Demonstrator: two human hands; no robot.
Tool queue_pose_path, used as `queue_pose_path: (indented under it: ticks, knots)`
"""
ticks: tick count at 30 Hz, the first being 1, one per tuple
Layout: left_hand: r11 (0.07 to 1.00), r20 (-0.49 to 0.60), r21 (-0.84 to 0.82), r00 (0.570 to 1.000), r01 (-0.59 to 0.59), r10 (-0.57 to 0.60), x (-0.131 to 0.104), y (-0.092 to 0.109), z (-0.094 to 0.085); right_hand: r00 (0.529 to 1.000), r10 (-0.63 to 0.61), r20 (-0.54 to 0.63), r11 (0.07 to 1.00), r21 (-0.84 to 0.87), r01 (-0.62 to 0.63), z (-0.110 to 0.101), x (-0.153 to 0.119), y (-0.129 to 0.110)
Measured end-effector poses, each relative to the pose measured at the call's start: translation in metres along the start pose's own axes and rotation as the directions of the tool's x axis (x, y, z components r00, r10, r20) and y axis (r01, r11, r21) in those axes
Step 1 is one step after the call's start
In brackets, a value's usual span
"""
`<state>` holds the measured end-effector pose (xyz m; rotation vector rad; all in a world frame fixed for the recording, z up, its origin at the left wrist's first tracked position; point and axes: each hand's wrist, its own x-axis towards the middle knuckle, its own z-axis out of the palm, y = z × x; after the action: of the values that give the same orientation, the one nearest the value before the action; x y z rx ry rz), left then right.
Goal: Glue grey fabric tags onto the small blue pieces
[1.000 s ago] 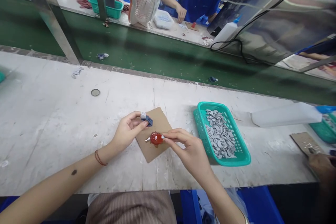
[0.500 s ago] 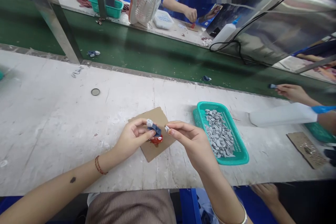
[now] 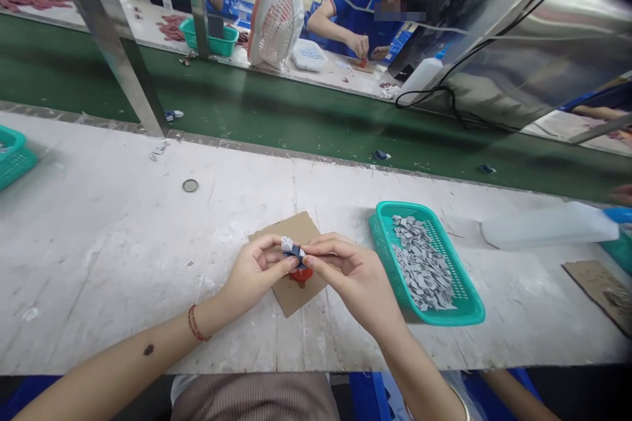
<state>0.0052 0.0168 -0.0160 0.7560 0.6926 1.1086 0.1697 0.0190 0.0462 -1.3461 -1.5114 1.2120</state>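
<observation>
My left hand [image 3: 257, 271] pinches a small dark blue piece [image 3: 295, 252] with a pale grey part at its upper end. Fingers of my right hand [image 3: 345, 270] are closed on a small whitish piece [image 3: 303, 253], pressed against the right side of the blue one. Both hands meet over a brown cardboard square [image 3: 289, 299], where a red round object [image 3: 301, 274] lies just under the fingertips. Right of my right hand, a green basket [image 3: 471, 308] holds many small grey pieces.
A bottle cap [image 3: 190, 185] lies on the white table [image 3: 123, 230]. Another green basket [image 3: 20, 164] is at the left edge. At right are a white bottle [image 3: 548, 225] and more cardboard [image 3: 595, 286]. Beyond the green belt [image 3: 237, 105], people sit near a fan [image 3: 276, 13].
My right hand has brought its whitish piece left onto the blue piece. The view has shifted, with more of the left basket showing. Across the belt, a person's hands have moved closer together.
</observation>
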Motion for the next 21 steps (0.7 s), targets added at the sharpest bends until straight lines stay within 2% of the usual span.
queue_pose_path:
  ticks: [5, 8, 10, 12, 15, 21]
  knots:
    - [0.999, -0.013, 0.033, 1.000, -0.026, 0.026, -0.001, 0.001, 0.002, 0.994, 0.092, 0.065, 0.993, 0.064, -0.096, -0.004, 0.002, -0.001]
    - [1.000, 0.015, 0.025, 1.000, -0.003, 0.003, -0.003, 0.005, 0.004, 0.962, 0.195, 0.191, 0.955, 0.184, -0.231, -0.007, 0.003, 0.002]
    - [0.999, 0.046, 0.032, 0.999, 0.016, -0.018, -0.003, 0.009, 0.006, 0.942, 0.216, 0.256, 0.917, 0.279, -0.286, -0.006, 0.002, 0.005]
    - [0.998, 0.057, 0.058, 0.998, 0.022, -0.026, -0.004, 0.011, 0.008, 0.952, 0.191, 0.238, 0.899, 0.348, -0.267, 0.000, -0.002, 0.009]
    - [0.997, 0.052, 0.080, 0.998, 0.021, -0.025, -0.005, 0.012, 0.009, 0.974, 0.150, 0.170, 0.909, 0.364, -0.204, 0.013, -0.006, 0.014]
    - [0.995, 0.031, 0.100, 0.999, 0.031, -0.034, -0.006, 0.010, 0.009, 0.982, 0.131, 0.138, 0.879, 0.442, -0.180, 0.034, -0.009, 0.014]
